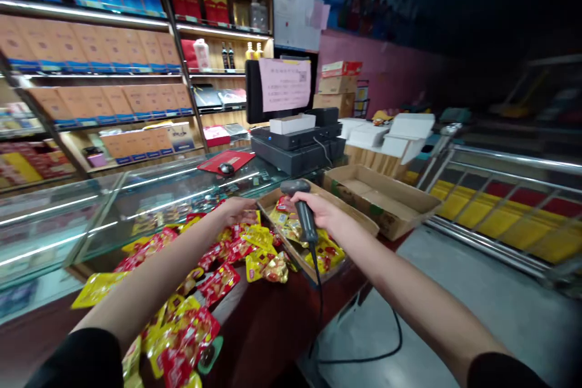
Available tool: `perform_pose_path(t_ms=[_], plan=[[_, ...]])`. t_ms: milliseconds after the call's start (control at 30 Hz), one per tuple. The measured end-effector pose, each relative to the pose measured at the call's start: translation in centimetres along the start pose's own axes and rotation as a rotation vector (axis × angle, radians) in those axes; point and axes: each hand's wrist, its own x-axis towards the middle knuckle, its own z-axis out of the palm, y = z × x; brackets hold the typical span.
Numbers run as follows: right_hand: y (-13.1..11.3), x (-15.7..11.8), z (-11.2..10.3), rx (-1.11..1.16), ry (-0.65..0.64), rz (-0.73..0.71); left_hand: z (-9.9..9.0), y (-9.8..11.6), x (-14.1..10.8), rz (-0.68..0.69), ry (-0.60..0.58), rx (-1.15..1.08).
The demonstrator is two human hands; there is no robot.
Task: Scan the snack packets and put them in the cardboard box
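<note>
Fingers of the right hand [321, 209] curl round the handle of a dark grey, matte plastic handheld scanner [306, 221], gripping it above a shallow, open, tan cardboard box [359, 217]. From the foot of its handle a thin, smooth black cable [320, 291] drops past the table edge and bends in a loose loop.

Fingers of the left hand [239, 211] reach forward, loosely extended, over the packets at the box's left side; whether they grip or touch one, I cannot tell.

Glossy, crinkled red-and-yellow plastic packets [220, 284], puffy and flat-edged, lie heaped on the polished, dark reddish-brown tabletop [259, 321], running from beside the box down toward the near edge under the left forearm. More yellow, red and gold packets [328, 253] lie inside the box, beneath the scanner.

Just beyond stands a second open cardboard box [400, 227], long and low, its plain brown inner floor showing. Left of the heap, a clear, hard-edged glass display case [159, 185] holds small packaged goods, and a flat red mat [227, 161] on top carries a rounded, shiny black mouse [226, 168].
</note>
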Motion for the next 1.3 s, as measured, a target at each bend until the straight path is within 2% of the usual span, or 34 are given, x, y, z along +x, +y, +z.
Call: perform_pose_path(t_ms=[167,333,467,567,667,867,967,1067,1167,1233,1300], plan=[[5.8,-1.4,4.9,-0.051,-0.203,0.112,-7.1,-4.5,-8.8,0.079,0.084,0.124],[12.6,-2.8,8.7,-0.133,-0.349,0.285,-11.6,-11.2,-15.4,0.194,0.203,0.418],[17.2,-3.1,10.5,-0.229,-0.423,0.300,-12.7,-16.1,-18.7,0.363,0.328,0.754],[19.2,-3.3,11.6,-0.265,-0.399,0.294,-11.9,-18.6,-20.5,0.414,0.354,0.902],[20.0,-3.3,12.7,-0.230,-0.398,0.309,-10.7,-20.1,-21.4,0.475,0.364,0.938],[19.1,-3.1,13.9,-0.061,-0.355,0.418,-9.8,-20.4,-21.2,0.501,0.429,0.860],[17.8,-3.0,14.4,0.071,-0.336,0.423,-9.9,-19.8,-20.4,0.517,0.481,0.778],[16.3,-2.9,15.1,0.156,-0.388,0.386,-10.4,-18.5,-19.2,0.502,0.506,0.660],[14.9,-2.6,16.0,0.121,-0.469,0.304,-11.4,-16.3,-17.7,0.331,0.388,0.380],[13.9,-2.3,16.7,0.025,-0.500,0.187,-12.5,-14.6,-16.6,0.188,0.233,0.072],[13.1,-1.8,17.1,-0.080,-0.522,0.040,-13.6,-13.1,-15.5,0.108,0.128,-0.199]])
